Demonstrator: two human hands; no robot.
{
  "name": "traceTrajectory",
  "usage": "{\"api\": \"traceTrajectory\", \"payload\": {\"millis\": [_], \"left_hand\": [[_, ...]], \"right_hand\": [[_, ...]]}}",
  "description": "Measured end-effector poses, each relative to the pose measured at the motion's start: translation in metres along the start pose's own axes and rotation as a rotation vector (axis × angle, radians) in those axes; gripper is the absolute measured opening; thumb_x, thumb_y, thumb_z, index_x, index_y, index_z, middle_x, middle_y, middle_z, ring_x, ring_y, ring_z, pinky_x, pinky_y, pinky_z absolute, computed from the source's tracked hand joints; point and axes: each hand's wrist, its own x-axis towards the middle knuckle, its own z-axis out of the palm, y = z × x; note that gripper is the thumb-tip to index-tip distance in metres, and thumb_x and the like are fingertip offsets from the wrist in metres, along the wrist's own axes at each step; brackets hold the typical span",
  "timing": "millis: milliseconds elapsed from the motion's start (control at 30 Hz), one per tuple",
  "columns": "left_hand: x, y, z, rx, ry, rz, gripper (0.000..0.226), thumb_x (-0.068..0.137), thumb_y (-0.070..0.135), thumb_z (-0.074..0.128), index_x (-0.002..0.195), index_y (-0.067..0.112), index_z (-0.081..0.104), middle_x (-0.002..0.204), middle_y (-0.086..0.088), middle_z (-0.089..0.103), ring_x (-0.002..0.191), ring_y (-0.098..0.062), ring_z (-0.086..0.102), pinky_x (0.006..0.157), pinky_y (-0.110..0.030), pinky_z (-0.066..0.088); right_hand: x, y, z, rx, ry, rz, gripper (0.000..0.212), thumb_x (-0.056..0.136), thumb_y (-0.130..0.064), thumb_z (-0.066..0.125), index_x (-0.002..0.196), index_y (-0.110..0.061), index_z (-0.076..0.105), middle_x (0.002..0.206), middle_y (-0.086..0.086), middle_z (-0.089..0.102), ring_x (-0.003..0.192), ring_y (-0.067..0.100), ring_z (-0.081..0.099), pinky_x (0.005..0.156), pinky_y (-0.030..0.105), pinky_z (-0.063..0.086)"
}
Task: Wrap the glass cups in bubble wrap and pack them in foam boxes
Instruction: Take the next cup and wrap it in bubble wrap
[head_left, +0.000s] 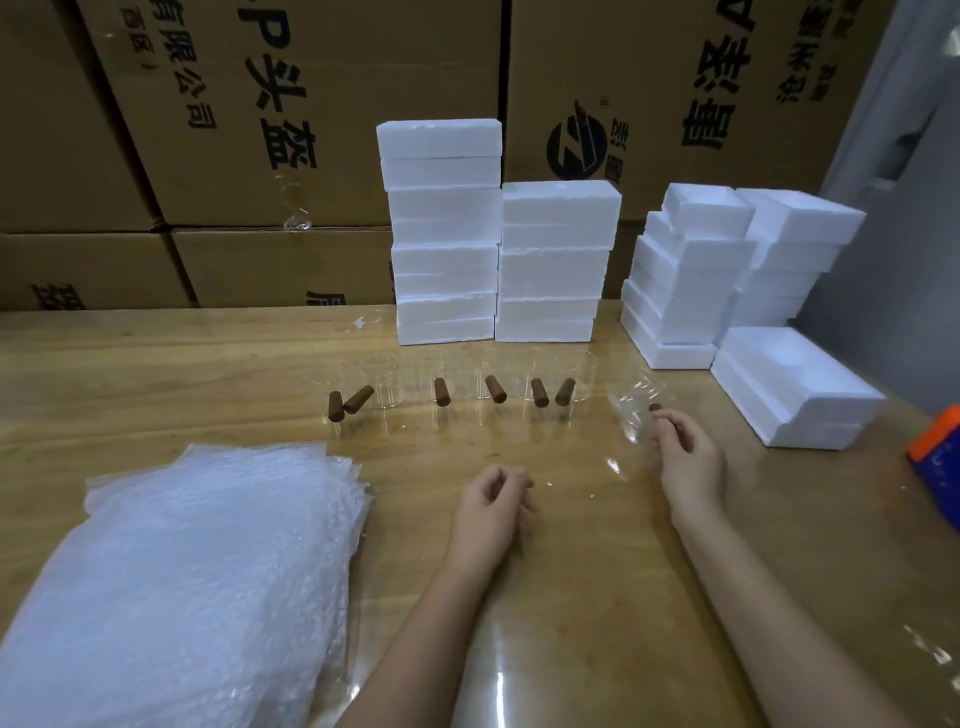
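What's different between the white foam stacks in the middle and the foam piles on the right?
The middle stacks are closed boxes, halves shut together; the right piles are open halves, hollows facing up. The middle stacks stand square; the right piles sit staggered and skewed. Both are white foam on the wooden table.

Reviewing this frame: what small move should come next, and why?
Probably the left hand should reach to the bubble wrap stack and pull off the top sheet. It is free and loosely curled, while the right hand grips the wooden handle of an unwrapped glass cup.
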Motion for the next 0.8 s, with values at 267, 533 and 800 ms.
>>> {"api": "traceTrajectory", "payload": {"millis": [267,533,800], "left_hand": [[0.003,0.013,-0.002,-0.396,0.025,-0.008,0.032,0.097,0.037,0.040,0.124,0.022,0.046,0.112,-0.003,0.065,0.079,-0.016,0.071,0.059,-0.027,0.054],[0.005,0.007,-0.012,-0.564,0.090,-0.060,0.052,0.074,0.065,0.056,0.100,0.020,0.052,0.078,-0.005,0.069,0.055,-0.014,0.055,0.055,-0.026,0.037],[0.006,0.001,-0.005,-0.272,-0.104,0.017,0.062,0.081,0.070,0.037,0.087,0.012,0.058,0.067,-0.003,0.062,0.058,-0.013,0.061,0.058,-0.023,0.049]], "right_hand": [[-0.089,-0.046,0.023,0.357,-0.294,-0.103,0.022,0.094,-0.001,0.052,0.087,-0.019,0.064,0.076,-0.002,0.065,0.070,-0.001,0.061,0.072,0.012,0.048],[-0.131,-0.036,0.028,-0.032,-0.643,-0.544,0.021,0.088,-0.032,0.054,0.108,-0.039,0.057,0.085,-0.016,0.061,0.075,-0.001,0.055,0.070,0.009,0.039],[-0.105,-0.032,0.040,-0.095,-0.436,-0.736,0.053,0.090,-0.035,0.052,0.141,-0.026,0.038,0.133,-0.001,0.042,0.126,0.012,0.041,0.106,0.025,0.033]]}}
